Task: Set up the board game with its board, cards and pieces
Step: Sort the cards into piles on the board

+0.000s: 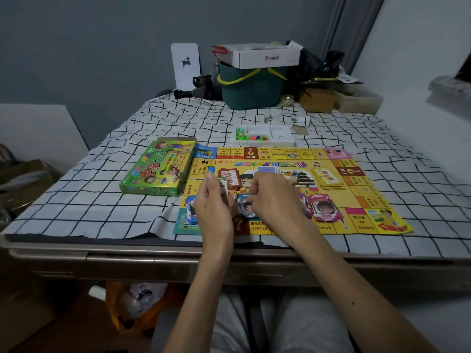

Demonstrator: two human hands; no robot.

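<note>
I've got the left hand (214, 205) gripping a card stack (223, 186) upright over the board (362, 189), ready for dealing I reckon; right hand (276, 200) pinches one card (245, 206) beside it, probably sorting it onto a pile

- A single head-worn wide-angle camera looks forward and down across the bench (76, 200).
- It sits close: the game board (362, 189) lies mid-frame, the person's lap (293, 327) along the bottom edge, and the wall (102, 47) across the top.
</note>
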